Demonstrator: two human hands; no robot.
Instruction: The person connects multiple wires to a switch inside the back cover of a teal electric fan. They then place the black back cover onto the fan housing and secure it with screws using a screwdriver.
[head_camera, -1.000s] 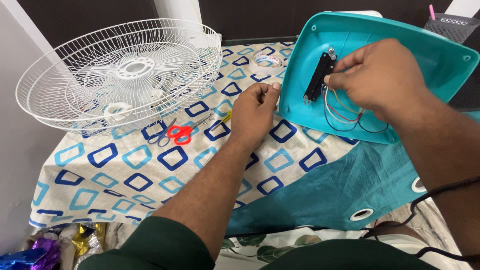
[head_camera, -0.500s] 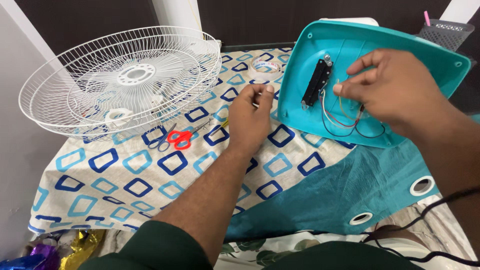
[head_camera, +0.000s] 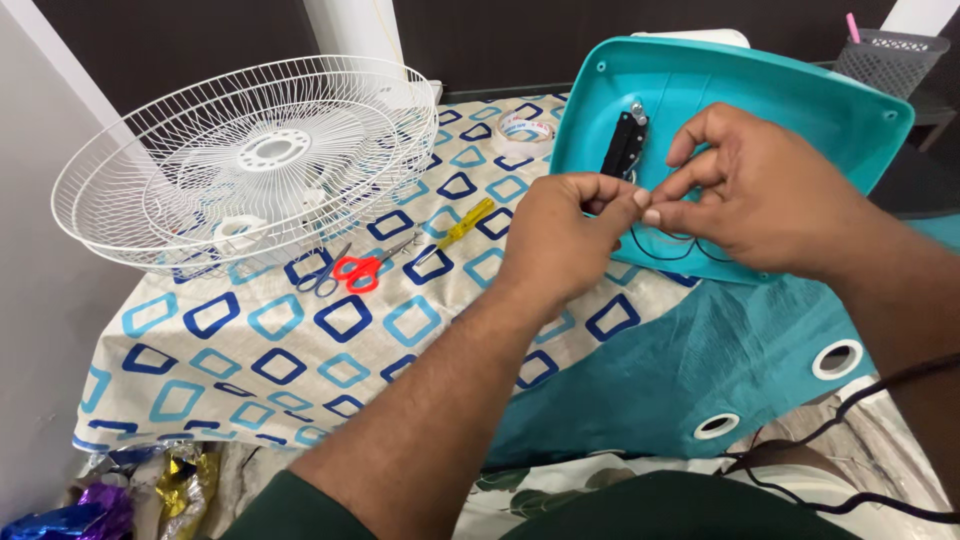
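I have both hands meeting in front of the tilted teal fan base (head_camera: 780, 90), whose hollow underside faces me. My left hand (head_camera: 560, 235) is curled, thumb and forefinger pinched together, and my right hand (head_camera: 760, 190) pinches right against it, fingertips touching; whatever sits between them is too small to make out, though thin dark wires (head_camera: 665, 250) loop just below the fingers and run against the base. A black switch block (head_camera: 625, 145) sits inside the base just above my left hand. The base leans on the bench, which is covered by a cloth with blue squares (head_camera: 300, 340) and a plain teal curtain with eyelets (head_camera: 720, 370). To the left, well apart from my hands, lies a white wire fan guard (head_camera: 250, 160). Between it and my left hand are red-handled scissors (head_camera: 350, 272) and a yellow-handled screwdriver (head_camera: 460, 225). A roll of tape (head_camera: 525, 130) rests near the base's left edge.
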